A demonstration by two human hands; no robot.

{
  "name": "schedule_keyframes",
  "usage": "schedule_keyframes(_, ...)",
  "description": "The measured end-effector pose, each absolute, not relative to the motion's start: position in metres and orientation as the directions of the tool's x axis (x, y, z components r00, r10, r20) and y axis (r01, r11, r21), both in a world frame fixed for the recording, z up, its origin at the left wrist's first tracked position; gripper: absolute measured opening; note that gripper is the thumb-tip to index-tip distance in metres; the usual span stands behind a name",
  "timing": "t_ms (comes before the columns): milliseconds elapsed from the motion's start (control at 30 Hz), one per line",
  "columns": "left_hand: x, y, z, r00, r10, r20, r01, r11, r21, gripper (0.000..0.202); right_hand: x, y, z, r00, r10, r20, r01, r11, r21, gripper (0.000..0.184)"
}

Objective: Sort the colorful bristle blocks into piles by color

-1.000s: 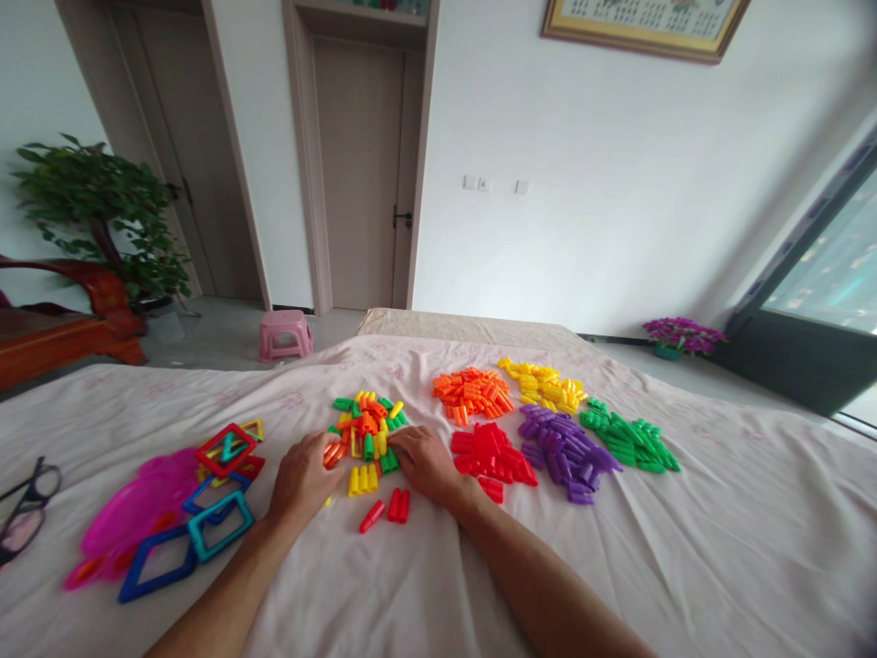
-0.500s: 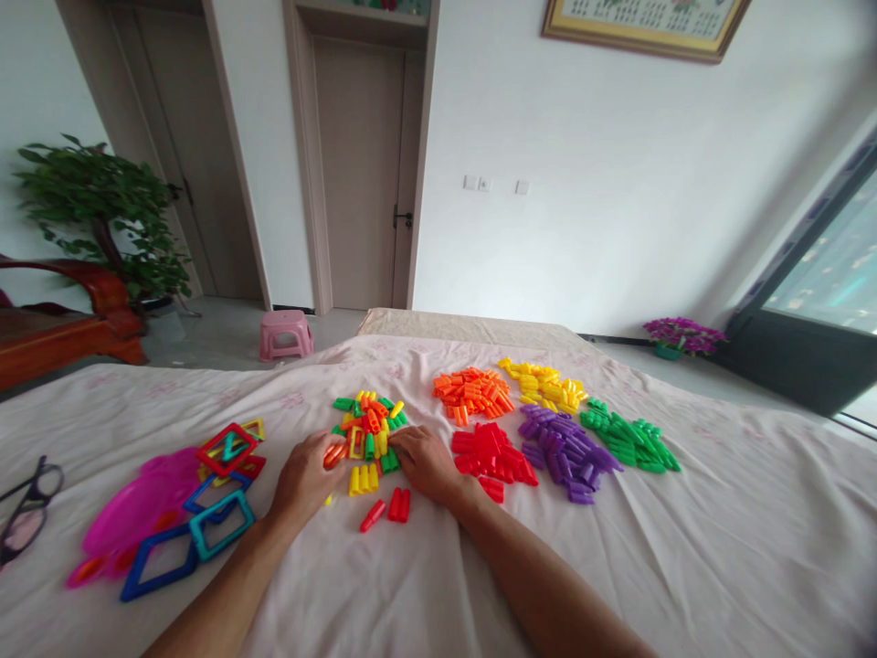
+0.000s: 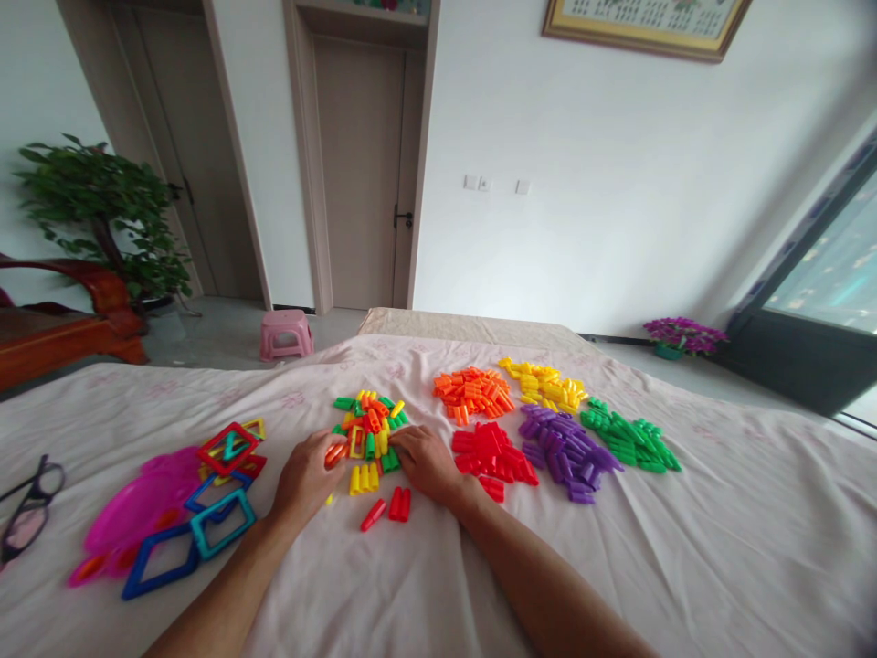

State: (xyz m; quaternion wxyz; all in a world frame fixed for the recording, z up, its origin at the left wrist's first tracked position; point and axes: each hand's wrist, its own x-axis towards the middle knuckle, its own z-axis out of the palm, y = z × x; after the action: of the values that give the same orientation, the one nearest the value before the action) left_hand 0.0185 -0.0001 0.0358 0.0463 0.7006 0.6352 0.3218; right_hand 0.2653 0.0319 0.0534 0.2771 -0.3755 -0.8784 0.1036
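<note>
A mixed pile of yellow, green and orange plastic building blocks lies between my two hands. At its left side my left hand is closed around orange blocks. My right hand rests at the right side of the pile, fingers bent and pressed together at its edge; what they hold, if anything, is hidden. Just in front of the pile is a row of yellow blocks. Nearer to me lie a single red block and a joined red pair.
Beyond my right hand are sorted heaps: red, orange, yellow, purple and green. On the left lie a pink plastic tray, coloured frame-shaped tiles and glasses. A cloth covers the surface.
</note>
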Motion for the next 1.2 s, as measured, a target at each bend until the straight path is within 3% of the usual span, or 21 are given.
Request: schedule_keyframes(1200,0.0143,0.0040,0.0290,0.030,0.914,0.405,0.866,-0.226,0.446,0.031,0.2632,0.0265,0.0578,-0.561,0.723,0.402,0.630,0.689,-0.359,0.029)
